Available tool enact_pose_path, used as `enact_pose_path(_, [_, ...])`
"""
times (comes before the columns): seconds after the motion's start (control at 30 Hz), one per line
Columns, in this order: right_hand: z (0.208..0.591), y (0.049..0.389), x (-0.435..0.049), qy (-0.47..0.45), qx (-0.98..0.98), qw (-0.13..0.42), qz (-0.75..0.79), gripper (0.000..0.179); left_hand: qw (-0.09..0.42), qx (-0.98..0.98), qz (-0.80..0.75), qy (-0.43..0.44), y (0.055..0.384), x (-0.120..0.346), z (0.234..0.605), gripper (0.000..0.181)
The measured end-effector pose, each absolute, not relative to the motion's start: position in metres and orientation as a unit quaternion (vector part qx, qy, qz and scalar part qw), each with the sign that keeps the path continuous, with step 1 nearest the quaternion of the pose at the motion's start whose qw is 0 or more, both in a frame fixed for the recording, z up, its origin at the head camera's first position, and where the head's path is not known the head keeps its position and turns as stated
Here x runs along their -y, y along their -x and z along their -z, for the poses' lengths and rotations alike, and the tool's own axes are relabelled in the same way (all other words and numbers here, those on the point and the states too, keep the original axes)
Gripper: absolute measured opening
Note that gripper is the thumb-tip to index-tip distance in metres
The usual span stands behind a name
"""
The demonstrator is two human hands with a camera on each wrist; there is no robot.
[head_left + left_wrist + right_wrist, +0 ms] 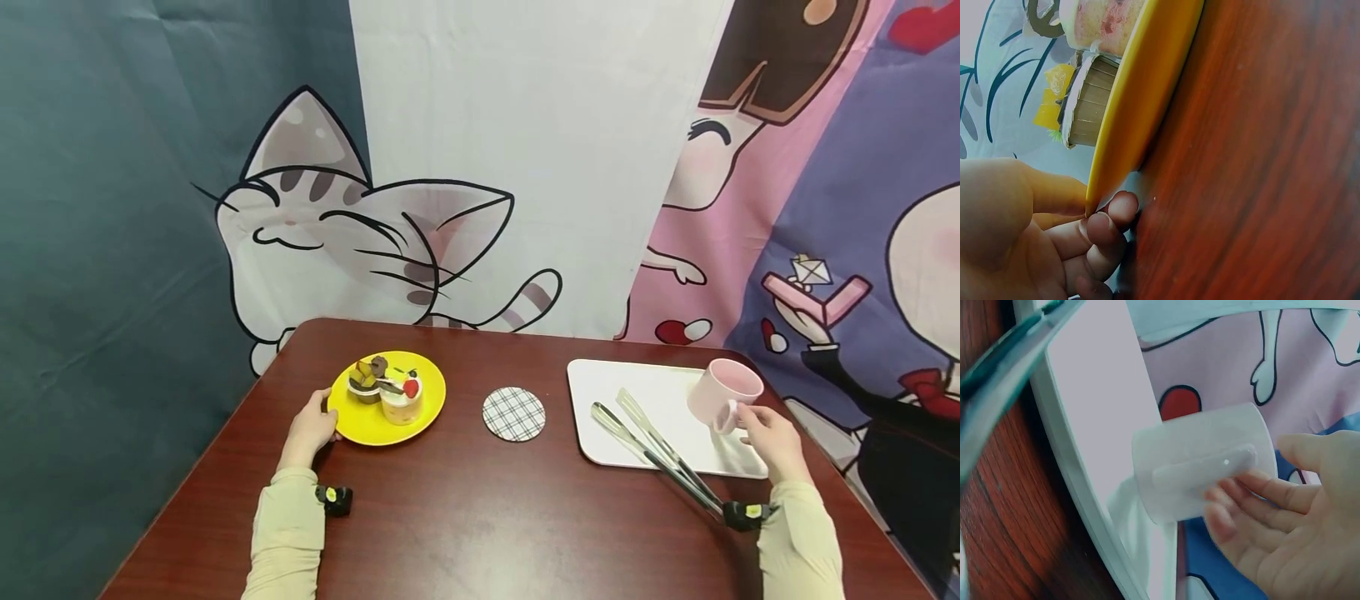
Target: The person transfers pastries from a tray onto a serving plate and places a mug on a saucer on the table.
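My left hand (311, 431) pinches the near left rim of a yellow plate (431, 392), thumb above and fingers curled beneath, as the left wrist view shows. A layered cake cup (402, 407) with a strawberry and a cupcake in a pleated brown cup (1091, 103) with yellow fruit pieces sit on the plate. At the right, my right hand (772, 439) is at the handle of a pale pink mug (716, 392). Its fingertips (1219, 509) lie right beside the handle, the thumb held apart. The mug stands upright on a white tray (600, 379).
Metal tongs (660, 450) lie across the tray's front edge, their handle end reaching toward my right wrist. Between plate and tray lies a round checked coaster (514, 414). A cartoon-printed cloth (525, 167) hangs behind the brown table (480, 517).
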State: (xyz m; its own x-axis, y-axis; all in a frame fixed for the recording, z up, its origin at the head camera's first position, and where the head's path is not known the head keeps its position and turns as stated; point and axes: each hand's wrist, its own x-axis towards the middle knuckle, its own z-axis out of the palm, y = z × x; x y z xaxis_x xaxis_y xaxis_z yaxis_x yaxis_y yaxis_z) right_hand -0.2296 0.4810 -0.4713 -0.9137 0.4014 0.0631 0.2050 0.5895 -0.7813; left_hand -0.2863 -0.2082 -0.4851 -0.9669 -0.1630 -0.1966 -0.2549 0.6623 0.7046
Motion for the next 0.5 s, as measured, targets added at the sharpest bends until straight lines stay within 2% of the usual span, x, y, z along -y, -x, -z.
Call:
enact_pose_path(0.13, [0.495,0.245,-0.504,0.152,0.873,0.109,-0.451,0.064,0.061,-0.910,-0.395,0.112,0.286,0.207,0.487,0.052])
enact_pose_path(0.27, [0.512,0.256,-0.513,0.120,0.857,0.094,-0.492,0.046,0.060,-0.910,-0.394,0.113,0.286,0.208,0.486,0.052])
enact_pose_path(0.4, [0.510,0.251,-0.503,0.098,0.802,0.062,-0.586,0.025,0.064,-0.911,-0.393,0.111,0.287,0.209,0.484,0.052])
enact_pose_path(0.5, [0.494,0.239,-0.487,0.084,0.764,0.034,-0.639,0.023,0.067,-0.911,-0.391,0.112,0.287,0.210,0.483,0.052])
